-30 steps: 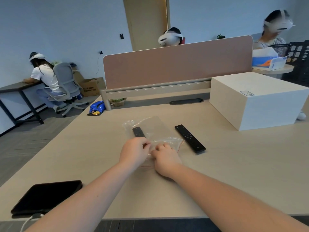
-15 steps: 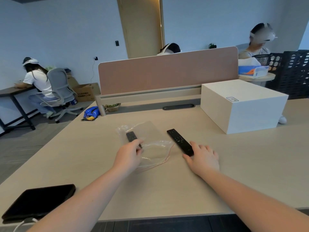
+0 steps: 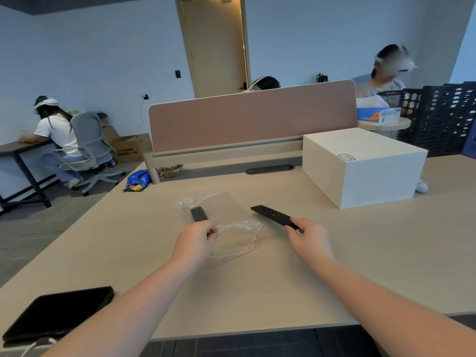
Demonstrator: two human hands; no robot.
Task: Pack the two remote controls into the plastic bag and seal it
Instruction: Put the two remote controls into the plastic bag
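A clear plastic bag point(image 3: 226, 217) with a red zip strip lies flat on the desk, its mouth gaping towards me. One short black remote point(image 3: 198, 214) shows at the bag's left side; I cannot tell whether it is inside or under the film. My left hand point(image 3: 197, 240) pinches the left edge of the bag's mouth. The longer black remote point(image 3: 274, 216) is tilted up off the desk to the right of the bag. My right hand point(image 3: 307, 238) grips its near end.
A white box point(image 3: 363, 166) stands at the back right of the desk point(image 3: 257, 292). A dark tablet point(image 3: 59, 311) with a white cable lies at the near left corner. A pink divider screen point(image 3: 252, 117) closes off the far edge. Other people sit beyond.
Both hands were together at the bag's mouth. My right hand then moved right, took the long remote by its near end and lifted it. My left hand kept hold of the bag's mouth.
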